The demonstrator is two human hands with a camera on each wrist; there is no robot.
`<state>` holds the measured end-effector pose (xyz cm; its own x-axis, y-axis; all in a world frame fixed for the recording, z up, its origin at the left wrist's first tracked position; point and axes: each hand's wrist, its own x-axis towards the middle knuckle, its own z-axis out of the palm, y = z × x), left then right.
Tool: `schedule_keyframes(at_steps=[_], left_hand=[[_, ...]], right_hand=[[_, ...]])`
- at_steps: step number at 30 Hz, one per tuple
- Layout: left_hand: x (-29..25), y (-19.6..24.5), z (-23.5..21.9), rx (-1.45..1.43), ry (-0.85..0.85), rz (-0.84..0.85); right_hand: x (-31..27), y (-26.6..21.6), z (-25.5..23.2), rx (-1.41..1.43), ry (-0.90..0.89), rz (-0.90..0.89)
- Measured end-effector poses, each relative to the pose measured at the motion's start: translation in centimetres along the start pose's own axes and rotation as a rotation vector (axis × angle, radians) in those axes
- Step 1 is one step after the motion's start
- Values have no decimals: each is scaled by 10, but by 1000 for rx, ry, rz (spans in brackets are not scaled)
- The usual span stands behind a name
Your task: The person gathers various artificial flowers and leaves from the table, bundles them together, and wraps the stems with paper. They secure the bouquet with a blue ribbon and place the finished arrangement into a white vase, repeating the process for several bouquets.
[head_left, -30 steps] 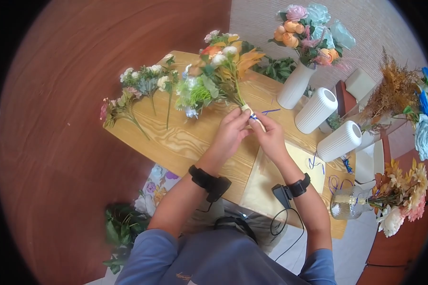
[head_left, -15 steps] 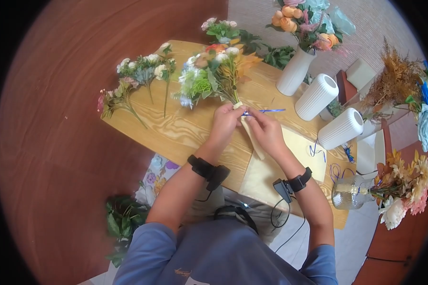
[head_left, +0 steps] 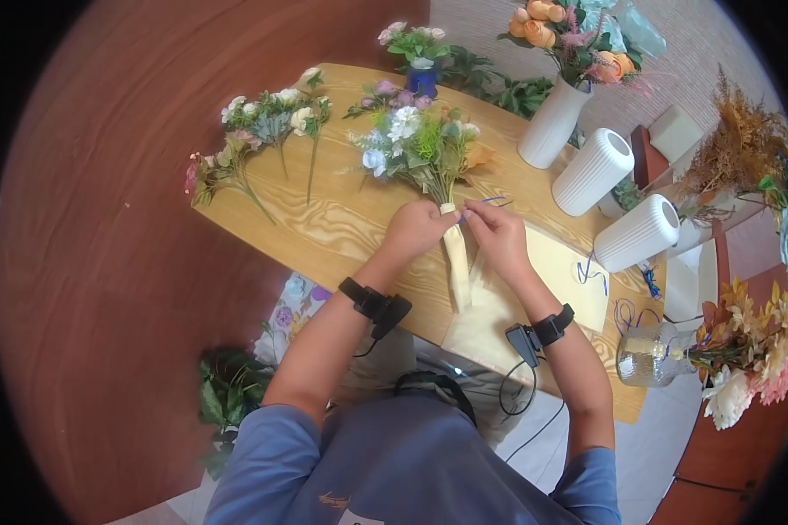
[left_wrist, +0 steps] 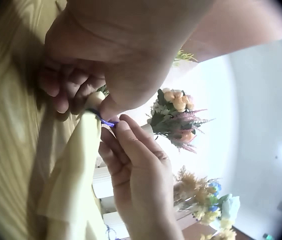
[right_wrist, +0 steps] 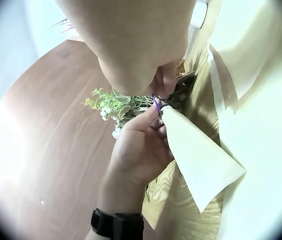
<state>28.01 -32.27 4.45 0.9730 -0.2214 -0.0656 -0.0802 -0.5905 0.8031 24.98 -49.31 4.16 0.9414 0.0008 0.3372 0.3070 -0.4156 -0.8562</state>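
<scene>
A bouquet of artificial flowers (head_left: 403,131), white, pale blue and green, lies over the table with its stems toward me. Cream paper (head_left: 457,267) wraps the stems, its long tail hanging toward the table's near edge. My left hand (head_left: 417,231) grips the wrapped stems at the neck, thumb on the paper. A thin blue-purple ribbon (left_wrist: 106,121) circles that neck. With thumb and forefinger, my right hand (head_left: 499,236) pinches the ribbon close beside the left thumb. In the right wrist view the ribbon (right_wrist: 156,104) forms a small loop above the paper.
Flower sprigs (head_left: 271,122) lie at the table's left. Two ribbed white vases (head_left: 592,173) and a filled white vase (head_left: 552,127) stand right. Cream paper sheets (head_left: 560,276) cover the near right, with loose ribbon (head_left: 592,276) on top. A glass vase (head_left: 652,359) lies near the right edge.
The bouquet has turned and come lower, showing a small blue pot behind it. The paper tail has swung into view between my forearms. My right hand has shifted along the ribbon.
</scene>
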Motion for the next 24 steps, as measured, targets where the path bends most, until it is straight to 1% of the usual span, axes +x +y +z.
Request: schedule_keyframes(at_steps=[1,3,4,6,10,12,15,19,21,22,23,24], left_hand=[[-4,-1,2,5,6,-3],[-10,-4,6,201,417,411],[-8,-4,9,209,422,413],[-7,-2,14,-40,469,684],[-10,-2,16,-96,421,665],[-13,-1,16,-132,370,651],[-19,6,14,-23,358,616],[-11,0,22,50,464,655],[-8,-2,24,43,512,709],[-7,-3,24,49,517,702],[-7,-5,23,58,526,698],[-8,-5,23,-15,497,629]], right_hand=[[0,1,2,7,-2,-4],[1,4,8,105,22,-14],[1,5,10,113,22,-20],[1,5,14,117,32,-11],[2,4,18,169,82,1],[4,9,22,170,111,-72],[3,7,21,163,98,-74],[2,3,20,145,93,-83],[2,5,18,203,67,-30],[4,14,20,379,11,21],[7,18,19,387,3,15],[9,18,16,496,-74,47]])
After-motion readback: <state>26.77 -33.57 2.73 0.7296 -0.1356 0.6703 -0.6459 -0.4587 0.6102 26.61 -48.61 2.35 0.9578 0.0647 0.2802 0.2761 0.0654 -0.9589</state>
